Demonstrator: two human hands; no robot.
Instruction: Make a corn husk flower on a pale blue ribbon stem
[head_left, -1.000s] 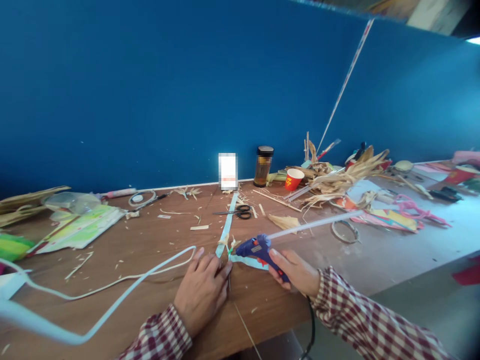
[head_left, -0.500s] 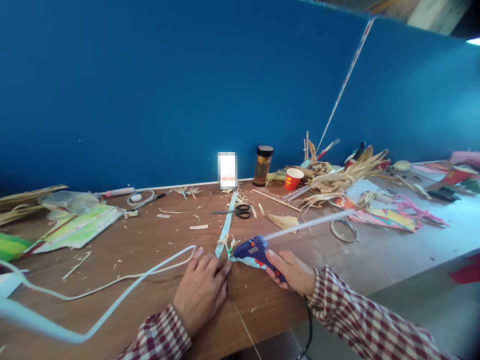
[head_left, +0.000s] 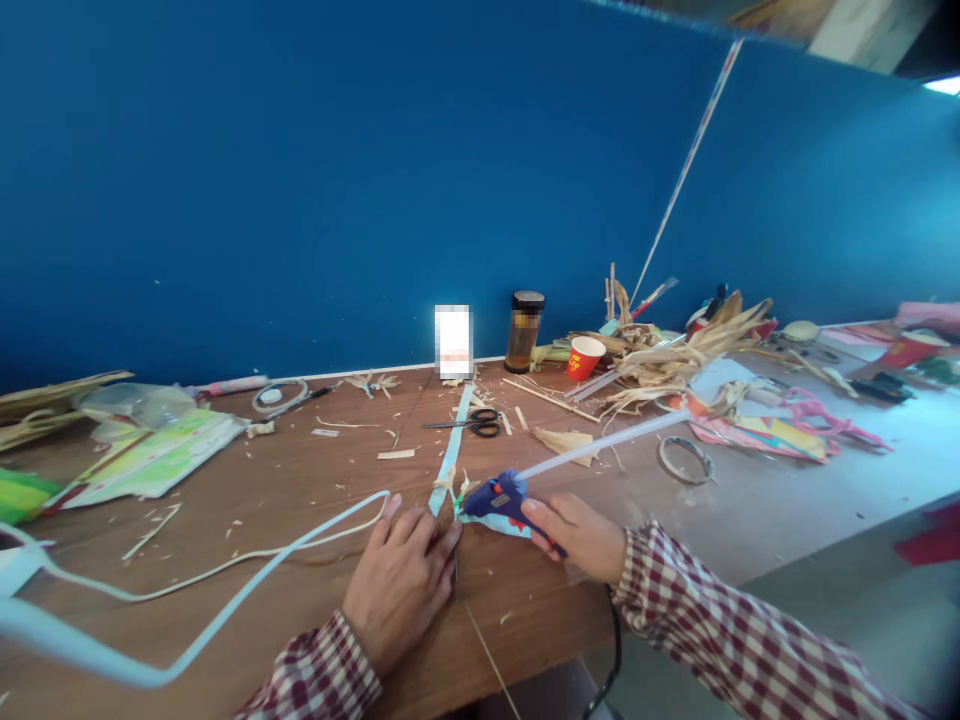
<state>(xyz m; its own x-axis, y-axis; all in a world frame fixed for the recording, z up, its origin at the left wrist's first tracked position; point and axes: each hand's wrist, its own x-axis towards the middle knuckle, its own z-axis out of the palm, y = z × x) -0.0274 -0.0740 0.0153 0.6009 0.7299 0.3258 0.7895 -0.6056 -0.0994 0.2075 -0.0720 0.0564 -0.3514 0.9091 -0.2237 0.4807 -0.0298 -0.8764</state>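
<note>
My right hand [head_left: 574, 535] is closed round the handle of a blue hot glue gun [head_left: 499, 495]. A long clear glue stick [head_left: 607, 445] juts from the gun's back, and its nozzle points left. My left hand [head_left: 405, 580] rests palm down on the table, fingers bent, the thumb tip close to the nozzle. At its fingertips stands a small pale corn husk piece [head_left: 448, 484] with a green bit; the fingers partly hide the grip on it. A light blue strip [head_left: 450, 460] runs behind it, and a light blue piece with red marks [head_left: 499, 523] lies under the gun.
Black scissors [head_left: 484, 423] lie across the strip. Behind stand a dark-lidded bottle [head_left: 525, 335] and a red paper cup [head_left: 585, 358]. Dried corn husks [head_left: 697, 340] are heaped right, near a tape roll [head_left: 684, 460]. A white cable [head_left: 247, 560] loops at left. The blue wall [head_left: 337, 200] closes the back.
The glue gun and my right hand have shifted very slightly left, and the rear of the glue stick has swung a little left. My left hand stays in place.
</note>
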